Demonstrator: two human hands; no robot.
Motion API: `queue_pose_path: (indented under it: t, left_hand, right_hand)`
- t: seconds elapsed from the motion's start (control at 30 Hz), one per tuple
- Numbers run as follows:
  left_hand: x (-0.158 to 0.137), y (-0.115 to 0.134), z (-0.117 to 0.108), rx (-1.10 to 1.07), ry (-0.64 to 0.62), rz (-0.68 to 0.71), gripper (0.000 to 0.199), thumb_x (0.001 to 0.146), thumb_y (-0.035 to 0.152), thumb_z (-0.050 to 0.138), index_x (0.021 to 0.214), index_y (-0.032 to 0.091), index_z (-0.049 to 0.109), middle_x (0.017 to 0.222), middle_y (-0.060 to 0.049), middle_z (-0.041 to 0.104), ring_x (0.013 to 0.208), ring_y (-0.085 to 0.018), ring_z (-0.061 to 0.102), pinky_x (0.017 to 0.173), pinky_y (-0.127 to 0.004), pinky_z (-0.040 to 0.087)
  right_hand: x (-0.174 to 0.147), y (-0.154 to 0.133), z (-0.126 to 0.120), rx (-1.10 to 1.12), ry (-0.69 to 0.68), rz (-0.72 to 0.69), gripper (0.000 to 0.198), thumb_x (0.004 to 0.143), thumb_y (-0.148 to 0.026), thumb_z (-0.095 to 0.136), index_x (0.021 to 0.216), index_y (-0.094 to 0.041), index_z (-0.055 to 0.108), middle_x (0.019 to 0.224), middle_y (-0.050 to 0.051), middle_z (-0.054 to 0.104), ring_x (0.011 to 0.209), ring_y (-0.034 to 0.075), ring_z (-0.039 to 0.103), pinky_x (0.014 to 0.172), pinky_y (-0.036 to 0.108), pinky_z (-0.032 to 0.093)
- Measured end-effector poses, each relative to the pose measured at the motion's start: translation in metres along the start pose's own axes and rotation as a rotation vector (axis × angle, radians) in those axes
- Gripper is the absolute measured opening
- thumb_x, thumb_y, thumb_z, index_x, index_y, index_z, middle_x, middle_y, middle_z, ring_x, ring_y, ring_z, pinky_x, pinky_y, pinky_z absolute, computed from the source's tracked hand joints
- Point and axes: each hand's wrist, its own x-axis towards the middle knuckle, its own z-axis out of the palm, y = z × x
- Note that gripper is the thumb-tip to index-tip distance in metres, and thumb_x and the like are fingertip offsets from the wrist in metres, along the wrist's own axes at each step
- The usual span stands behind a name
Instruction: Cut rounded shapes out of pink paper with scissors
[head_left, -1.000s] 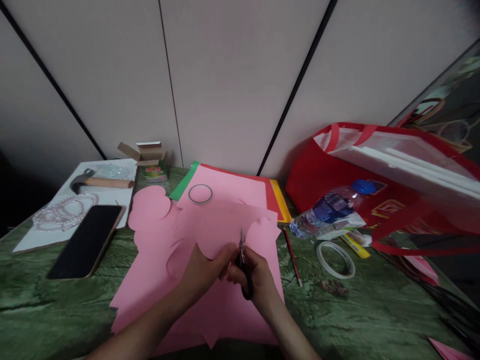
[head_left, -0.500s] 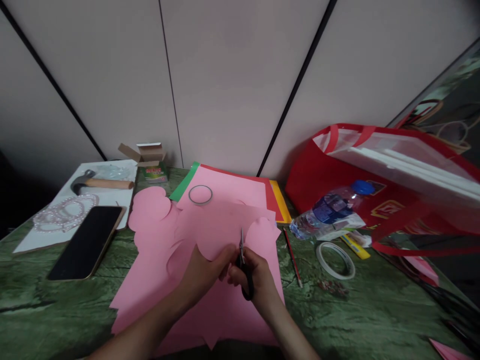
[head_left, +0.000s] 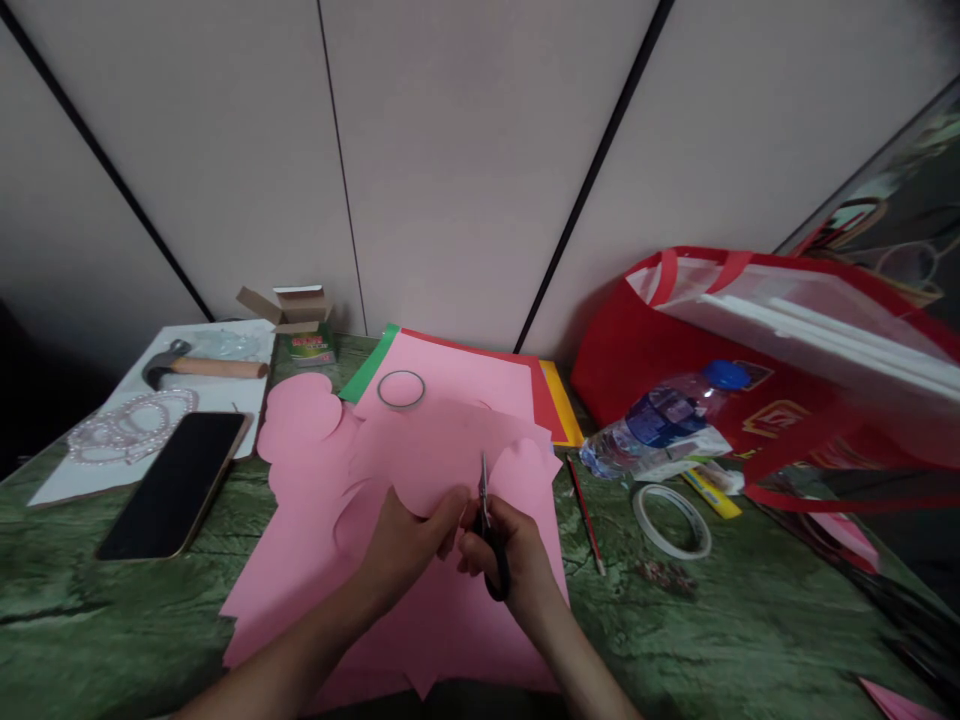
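Note:
My right hand (head_left: 510, 555) is closed around the dark handles of a pair of scissors (head_left: 493, 550), whose blades point away from me over pink paper. Close against it, my left hand (head_left: 412, 535) pinches the edge of a pink paper sheet (head_left: 442, 455). The blades lie along that sheet near my left thumb; whether they are apart is hard to tell. Under both hands spread several pink paper pieces (head_left: 300, 570) with curved and jagged cut edges. A thin grey ring (head_left: 401, 372) rests on the pink paper behind them.
To the left lie a phone (head_left: 176, 485), a hammer (head_left: 225, 368), strung beads (head_left: 97, 435) and a small open box (head_left: 311, 345). On the right are a red pencil (head_left: 586, 515), a tape roll (head_left: 643, 535), a water bottle (head_left: 656, 415) and a large red bag (head_left: 622, 330).
Both hands and the scissors stay in almost the same place. Only very slight shifts of the fingers and the scissors show.

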Motion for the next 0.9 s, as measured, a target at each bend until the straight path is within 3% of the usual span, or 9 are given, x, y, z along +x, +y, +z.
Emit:
queue_pose_path:
  t: [0.73, 0.9]
  left_hand:
    - [-0.0022, 0.0038, -0.0011, 0.031, 0.096, -0.036, 0.045, 0.074, 0.033, 0.052, 0.034, 0.020, 0.035, 0.031, 0.006, 0.037, 0.033, -0.008, 0.037, 0.040, -0.021, 0.033]
    - [-0.0020, 0.0060, -0.0005, 0.055, 0.099, -0.050, 0.044, 0.073, 0.030, 0.052, 0.034, 0.020, 0.036, 0.029, 0.006, 0.037, 0.032, -0.008, 0.037, 0.039, -0.021, 0.032]
  right_hand:
    - [-0.0016, -0.0017, 0.0020, -0.017, -0.009, 0.057, 0.028, 0.058, -0.034, 0.072, 0.067, -0.018, 0.051, 0.049, -0.006, 0.051, 0.040, 0.008, 0.045, 0.040, 0.020, 0.034]
    - [0.0006, 0.0014, 0.0001, 0.004, -0.050, -0.019, 0.032, 0.058, -0.035, 0.074, 0.074, -0.018, 0.052, 0.052, -0.005, 0.050, 0.047, 0.009, 0.041, 0.044, 0.021, 0.030]
